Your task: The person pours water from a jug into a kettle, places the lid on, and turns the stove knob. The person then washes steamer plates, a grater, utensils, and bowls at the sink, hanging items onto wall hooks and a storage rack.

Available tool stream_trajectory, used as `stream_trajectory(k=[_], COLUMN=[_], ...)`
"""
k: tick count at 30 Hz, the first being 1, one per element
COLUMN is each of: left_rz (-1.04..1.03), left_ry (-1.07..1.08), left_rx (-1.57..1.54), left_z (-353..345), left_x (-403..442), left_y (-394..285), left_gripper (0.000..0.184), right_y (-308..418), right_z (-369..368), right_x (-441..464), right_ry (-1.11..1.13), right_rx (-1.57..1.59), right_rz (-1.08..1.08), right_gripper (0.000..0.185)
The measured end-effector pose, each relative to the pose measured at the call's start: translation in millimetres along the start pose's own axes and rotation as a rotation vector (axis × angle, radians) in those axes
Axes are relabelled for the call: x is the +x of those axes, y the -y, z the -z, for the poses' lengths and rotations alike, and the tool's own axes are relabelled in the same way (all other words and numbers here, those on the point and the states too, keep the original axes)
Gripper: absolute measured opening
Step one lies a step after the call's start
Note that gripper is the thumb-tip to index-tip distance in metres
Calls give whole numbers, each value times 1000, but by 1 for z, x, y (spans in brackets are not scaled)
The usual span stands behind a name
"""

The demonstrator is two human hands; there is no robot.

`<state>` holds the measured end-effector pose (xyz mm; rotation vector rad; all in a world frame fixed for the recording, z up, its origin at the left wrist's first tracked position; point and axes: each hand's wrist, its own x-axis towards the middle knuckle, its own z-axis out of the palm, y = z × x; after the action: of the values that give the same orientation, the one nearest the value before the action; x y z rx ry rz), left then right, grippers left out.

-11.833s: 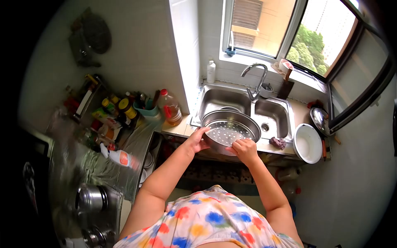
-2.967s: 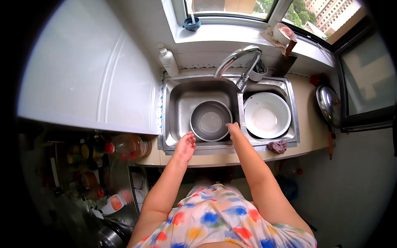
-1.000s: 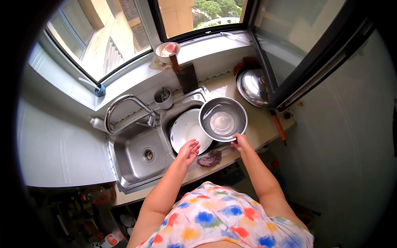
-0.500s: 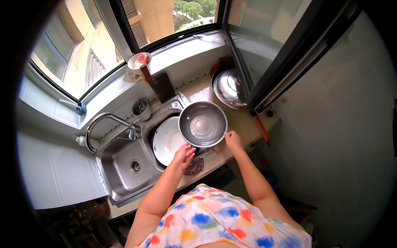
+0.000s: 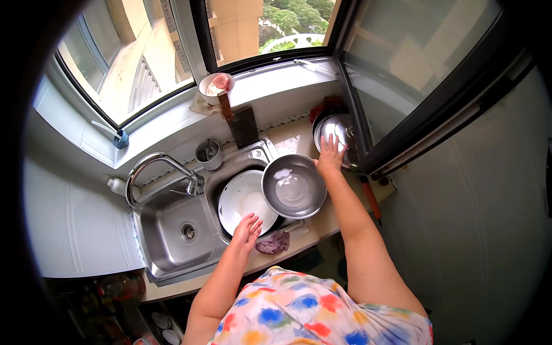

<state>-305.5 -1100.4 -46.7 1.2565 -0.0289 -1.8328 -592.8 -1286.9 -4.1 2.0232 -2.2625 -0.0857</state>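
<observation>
A round metal basin (image 5: 305, 198) sits over the right end of the sink and the counter beside it, overlapping a large white dish (image 5: 236, 198) in the right bowl of the sink. My left hand (image 5: 247, 231) hovers above the dish's near edge, fingers stretched out and holding nothing. Past the basin, my right hand (image 5: 330, 156) is spread in front of the shiny lid (image 5: 330, 125) of a pan; whether it touches the lid I cannot tell. The pan's brown handle (image 5: 371, 200) points toward me. A purple rag (image 5: 273, 242) lies on the counter's front edge.
The curved faucet (image 5: 161, 161) arches over the left sink bowl (image 5: 172, 241). A cleaver (image 5: 244, 127) leans against the back wall beside a utensil cup (image 5: 209, 154). On the sill stands a bowl with meat (image 5: 217, 86). An open window sash (image 5: 414, 80) juts over the pan.
Both hands have let go of the metal basin, which now rests at the sink's right side. My right hand has moved forward to the pan lid; my left has drawn back slightly.
</observation>
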Motion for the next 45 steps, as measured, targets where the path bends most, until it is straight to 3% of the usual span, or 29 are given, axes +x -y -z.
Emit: stream_trajectory(k=[4,5,9,17,21,24,27,30,33,45], left_rz=[6,10,31,43,41,31,21,16,13,45], left_ry=[-15,-13,5,47,49,63,73,86,93,141], left_rx=[-44,-37,14,34,8,-15,-22,-9,2,54], left_z=[14,14,-1,-17,-15,-12,-11,-11,-13,-22], left_x=[6,7,10,14,14,13,13,13,12,0], left_y=[-1,-1,-4,2,5,5,6,8,8,14], left_gripper=[38,37,37,34,33,33,32,32,31,30], right_y=[-8,-6,-27,-39,-41,-43,-41,-40,-42,-63], right_z=[-17,2,-34,-40,-28,-43,-46,-51,-54,-11], right_x=[-12,-22,-16,-17,-19,-18,-21,-21,-20,-1], right_ry=[-168,-117,-186,-243,-143,-317,-354,-432,-409,-631], right_rx=[93,86,-97,-137,-118,-136,-75,-269,-257,-110], right_rz=[6,-17,-101,-2,12,46,81,69,52,244], right_gripper=[82,70,56,56,68,80,67,56,49,47])
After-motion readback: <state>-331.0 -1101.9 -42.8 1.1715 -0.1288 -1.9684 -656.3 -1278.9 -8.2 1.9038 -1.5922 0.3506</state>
